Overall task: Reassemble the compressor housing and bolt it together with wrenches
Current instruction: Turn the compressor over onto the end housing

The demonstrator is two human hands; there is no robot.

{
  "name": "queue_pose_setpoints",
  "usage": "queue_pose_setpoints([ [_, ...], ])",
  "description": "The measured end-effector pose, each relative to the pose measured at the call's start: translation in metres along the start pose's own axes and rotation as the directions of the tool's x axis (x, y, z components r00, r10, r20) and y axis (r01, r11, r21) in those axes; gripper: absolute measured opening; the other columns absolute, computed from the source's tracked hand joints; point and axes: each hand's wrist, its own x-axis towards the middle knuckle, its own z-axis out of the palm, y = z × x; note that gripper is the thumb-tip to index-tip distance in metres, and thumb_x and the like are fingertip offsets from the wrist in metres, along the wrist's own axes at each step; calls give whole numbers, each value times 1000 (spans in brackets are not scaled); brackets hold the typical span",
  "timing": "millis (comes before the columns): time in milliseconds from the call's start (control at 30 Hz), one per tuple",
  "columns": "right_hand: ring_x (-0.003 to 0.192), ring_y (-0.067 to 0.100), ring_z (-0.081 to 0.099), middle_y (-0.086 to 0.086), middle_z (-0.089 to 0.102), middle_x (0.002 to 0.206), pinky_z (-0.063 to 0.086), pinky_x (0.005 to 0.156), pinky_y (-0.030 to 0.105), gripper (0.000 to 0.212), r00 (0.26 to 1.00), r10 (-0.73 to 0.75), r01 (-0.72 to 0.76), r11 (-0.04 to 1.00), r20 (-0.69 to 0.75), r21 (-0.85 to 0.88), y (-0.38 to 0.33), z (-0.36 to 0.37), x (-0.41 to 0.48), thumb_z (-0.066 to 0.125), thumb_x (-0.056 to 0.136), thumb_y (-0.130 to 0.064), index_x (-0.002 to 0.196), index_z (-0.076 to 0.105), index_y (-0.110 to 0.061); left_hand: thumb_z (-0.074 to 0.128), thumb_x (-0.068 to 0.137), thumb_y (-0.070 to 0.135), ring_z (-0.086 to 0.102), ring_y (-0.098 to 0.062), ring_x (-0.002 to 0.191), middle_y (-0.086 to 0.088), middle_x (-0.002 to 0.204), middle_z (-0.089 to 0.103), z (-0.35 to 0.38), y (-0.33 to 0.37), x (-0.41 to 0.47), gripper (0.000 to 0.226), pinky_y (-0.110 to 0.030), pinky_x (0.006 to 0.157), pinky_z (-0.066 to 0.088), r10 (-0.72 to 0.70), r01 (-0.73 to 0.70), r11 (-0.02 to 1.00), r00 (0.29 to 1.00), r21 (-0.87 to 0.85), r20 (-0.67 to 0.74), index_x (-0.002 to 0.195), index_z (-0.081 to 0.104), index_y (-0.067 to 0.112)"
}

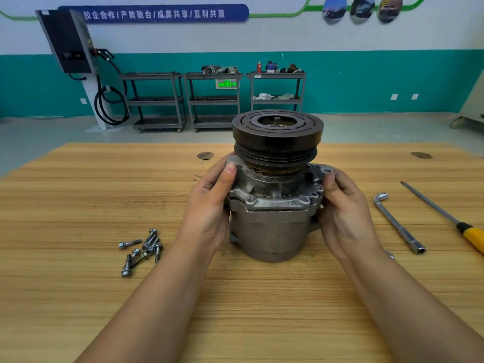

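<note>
Left hand (209, 205) and right hand (345, 213) grip the upper flange of the compressor housing (272, 229), upright at worktop (78, 205) centre, apparently aligning its halves for bolting. Bolts (142, 247) wait at 8 o'clock; L-shaped socket wrench (398, 224) at 3 o'clock.

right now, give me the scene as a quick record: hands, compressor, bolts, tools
compressor: upright on the wooden table, black pulley on top
left hand: grips the upper housing on its left side
right hand: grips its right side
flange holes: look empty
bolts: loose pile on the table, left of the compressor
tools: L-shaped socket wrench and yellow-handled screwdriver lying right of the compressor, untouched
</note>
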Motion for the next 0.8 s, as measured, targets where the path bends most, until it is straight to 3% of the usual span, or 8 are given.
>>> queue_pose_setpoints([
  [167,102,32,58,13,63,109,41,93,57,35,999,52,-52,998,9,38,-1,-4,1,55,77,-33,101,62,-9,55,81,21,66,-16,96,-6,101,72,2,0,-2,44,-24,81,54,0,0,1000,1000,12,-11,119,57,-1],
  [300,118,37,55,16,60,125,37,100,61,53,995,100,-101,991,15,93,1,-7,3,55,77,-32,122,57,-6,57,81,22,66,-18,99,-7,104,71,2,-1,-2,43,-25,82,53,-1,2,1000,1000,14,-13,118,59,0],
  [400,119,36,54,16,60,126,37,103,59,55,993,119,-120,983,21,140,2,-7,5,56,77,-32,125,55,-5,57,80,21,66,-17,99,-6,103,71,1,0,-3,39,-25,81,53,5,-5,1000,1000,21,-2,114,61,3],
  [533,119,34,54,11,65,117,39,103,54,35,990,127,-137,967,56,214,6,-9,6,54,79,-29,109,62,-12,56,81,19,67,-16,97,-5,102,72,0,1,-5,34,-24,78,53,7,-7,1000,1000,15,22,111,63,5],
  [800,107,24,63,7,68,112,54,86,40,28,988,84,-120,946,132,300,0,-6,4,51,82,-26,105,63,-14,55,82,20,63,-21,103,-13,113,64,4,6,-7,38,-28,84,53,33,-34,999,999,14,31,115,60,1],
])
